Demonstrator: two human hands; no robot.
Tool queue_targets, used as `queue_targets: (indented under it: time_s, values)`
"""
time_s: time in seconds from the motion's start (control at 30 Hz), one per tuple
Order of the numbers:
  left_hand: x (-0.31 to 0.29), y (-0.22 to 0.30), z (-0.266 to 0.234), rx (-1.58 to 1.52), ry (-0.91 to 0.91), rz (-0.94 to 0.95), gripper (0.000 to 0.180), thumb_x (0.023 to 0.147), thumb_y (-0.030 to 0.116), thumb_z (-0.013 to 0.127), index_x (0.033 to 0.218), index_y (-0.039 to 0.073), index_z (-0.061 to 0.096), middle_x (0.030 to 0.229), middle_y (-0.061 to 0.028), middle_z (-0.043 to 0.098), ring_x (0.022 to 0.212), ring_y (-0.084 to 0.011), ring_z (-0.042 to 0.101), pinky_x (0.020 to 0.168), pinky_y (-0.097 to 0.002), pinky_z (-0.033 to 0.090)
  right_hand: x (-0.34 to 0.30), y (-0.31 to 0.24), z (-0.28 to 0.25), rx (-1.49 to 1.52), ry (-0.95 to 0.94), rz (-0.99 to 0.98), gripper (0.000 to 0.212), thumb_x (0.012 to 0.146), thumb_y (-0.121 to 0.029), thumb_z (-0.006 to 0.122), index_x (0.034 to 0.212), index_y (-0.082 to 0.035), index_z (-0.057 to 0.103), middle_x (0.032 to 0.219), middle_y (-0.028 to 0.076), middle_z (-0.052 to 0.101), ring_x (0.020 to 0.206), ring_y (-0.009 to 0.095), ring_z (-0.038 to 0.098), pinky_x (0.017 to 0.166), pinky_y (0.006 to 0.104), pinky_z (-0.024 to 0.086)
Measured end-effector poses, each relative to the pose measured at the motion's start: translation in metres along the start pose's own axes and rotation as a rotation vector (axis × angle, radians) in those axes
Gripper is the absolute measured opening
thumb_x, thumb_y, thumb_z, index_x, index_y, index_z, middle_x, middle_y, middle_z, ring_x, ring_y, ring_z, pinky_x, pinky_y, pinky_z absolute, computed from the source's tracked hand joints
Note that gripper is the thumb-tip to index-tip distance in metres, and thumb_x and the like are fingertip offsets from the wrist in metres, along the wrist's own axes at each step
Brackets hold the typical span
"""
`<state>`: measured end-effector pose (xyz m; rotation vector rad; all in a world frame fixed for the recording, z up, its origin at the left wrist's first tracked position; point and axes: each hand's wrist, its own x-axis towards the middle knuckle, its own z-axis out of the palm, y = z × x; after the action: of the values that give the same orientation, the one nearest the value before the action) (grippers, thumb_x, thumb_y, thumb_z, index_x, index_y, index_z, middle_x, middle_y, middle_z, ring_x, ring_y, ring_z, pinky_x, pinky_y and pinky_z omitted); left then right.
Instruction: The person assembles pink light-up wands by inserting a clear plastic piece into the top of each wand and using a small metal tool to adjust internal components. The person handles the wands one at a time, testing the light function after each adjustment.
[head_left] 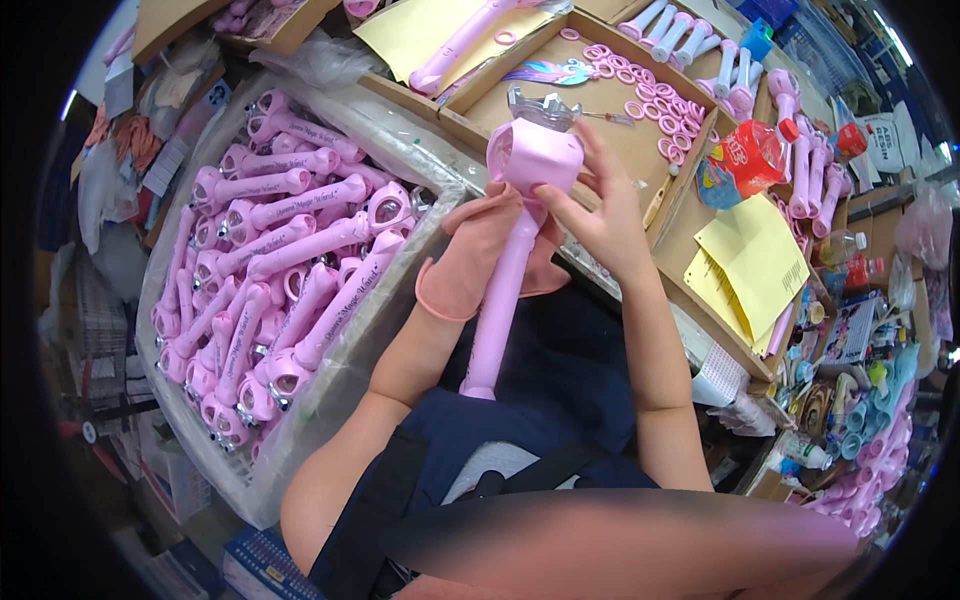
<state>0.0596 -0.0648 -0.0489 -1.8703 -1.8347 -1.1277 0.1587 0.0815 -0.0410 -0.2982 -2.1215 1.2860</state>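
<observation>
Cluttered workbench (640, 150); left hand (480, 250) clasped pink wand (505, 270) through cloth (455, 285), right hand (600, 220) fingers pinching head at twelve o'clock, steadying.

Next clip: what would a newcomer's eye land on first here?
First, the pink toy wand held upright at the centre: the right hand fingers its head, while the left hand, in a pink glove, grips the shaft. Next, the lined bin on the left, heaped with matching pink wands. Loose pink rings dot the cardboard tray behind.
</observation>
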Motion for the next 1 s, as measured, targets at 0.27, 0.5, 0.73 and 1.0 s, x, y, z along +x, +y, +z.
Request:
queue_targets:
  time_s: [0.27,0.5,0.73,1.0]
  values:
    - [-0.019,0.000,0.005,-0.138,-0.234,-0.206,0.054,0.080,0.016,0.075,0.130,0.007,0.058,0.115,-0.0044,0.066,0.108,-0.0150,0.063,0.104,-0.0326,0.040,0.013,-0.015,-0.002,-0.285,-0.068,-0.087,0.069,0.085,-0.030,0.072,0.145,-0.006,0.049,0.107,0.021,0.067,0.094,0.032,0.069,0.082,0.0384,0.055]
    - [-0.014,-0.004,0.001,-0.403,-0.025,-0.202,0.026,0.067,0.017,0.076,0.074,0.012,0.051,0.073,-0.0015,0.048,0.066,-0.0196,0.050,0.075,-0.0291,0.044,0.007,-0.059,-0.003,0.397,0.172,-0.101,0.028,0.100,-0.029,0.054,0.110,-0.004,0.061,0.095,0.014,0.066,0.078,0.023,0.066,0.100,0.0504,0.046]
    - [-0.007,0.006,-0.009,-1.737,0.215,-0.739,0.027,0.091,0.033,0.068,0.094,0.014,0.049,0.082,-0.0019,0.051,0.076,-0.0157,0.051,0.071,-0.0302,0.042,-0.042,-0.144,-0.045,1.648,-0.699,-0.071,0.041,0.108,-0.037,0.042,0.078,-0.010,0.050,0.077,0.003,0.058,0.060,0.019,0.056,0.098,0.0661,0.039]
    - [-0.018,-0.008,-0.007,-1.760,0.280,-0.661,0.058,0.101,0.054,0.050,0.125,0.002,0.047,0.117,-0.0168,0.060,0.107,-0.0259,0.062,0.097,-0.0392,0.050,-0.040,-0.156,-0.044,1.686,-0.830,-0.040,0.045,0.108,-0.039,0.041,0.077,-0.009,0.051,0.075,0.006,0.058,0.063,0.021,0.056,0.092,0.0679,0.037]
